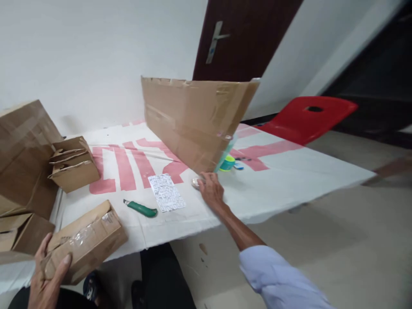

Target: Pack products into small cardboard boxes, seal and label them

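Landmark for all places: the green cutter (141, 209), lying flat on the white-and-red table cover (267, 193), its dark tip pointing left.

Left hand (49, 272), left of the cutter and nearer the wearer, gripped a taped box (88, 244) by its left end. Thumb lay across the near face, fingers spread from it along the opposite side; box pinched between. It sat tilted at the table's front edge, shiny clear tape along its top. Could not tell whether its underside touched the cover.

Right hand (210, 189), in a lilac sleeve (280, 274), reached to the right of the cutter and slightly beyond it. Fingers were bent and close together over a small pale rounded item (195, 183), too blurred to name. Could not tell whether they pinched it or only touched it.

Just right of the cutter: a printed sheet (166, 192), flat. Beyond the cutter and to its right: a big upright carton (189, 120), its lower corner just past the right hand. Farther right of the cutter: a green-and-yellow roll (227, 163), a small blue item (238, 166) beside it, and a red chair (299, 120) past the table's far side.

Left of the cutter, farther back: a small box with raised flaps (75, 169), against a large brown carton (25, 159).
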